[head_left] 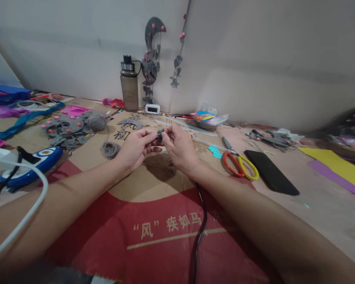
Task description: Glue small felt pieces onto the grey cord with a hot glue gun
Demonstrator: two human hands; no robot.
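Observation:
My left hand (pixel 135 148) and my right hand (pixel 181 149) meet over the middle of the cardboard (pixel 106 240). Between their fingertips they pinch a small dark grey piece (pixel 159 135), mostly covered by the fingers, so its exact shape and kind are hidden. Thin grey yarn (pixel 170 169) lies in a loose tangle beneath my right hand. Left of my left hand rests a small bundle of grey yarn (pixel 111 150). Grey cut-out pieces (pixel 130 125) lie just behind my left hand.
Scissors (pixel 235 153) and a black phone (pixel 270 171) lie at right. A bottle (pixel 130 92) and small clock (pixel 152 109) stand by the wall, where grey ornaments (pixel 154 29) hang. At left are a blue-and-white object (pixel 32 169) and grey decorated pieces (pixel 68 126). A black cable (pixel 201 221) crosses the cardboard.

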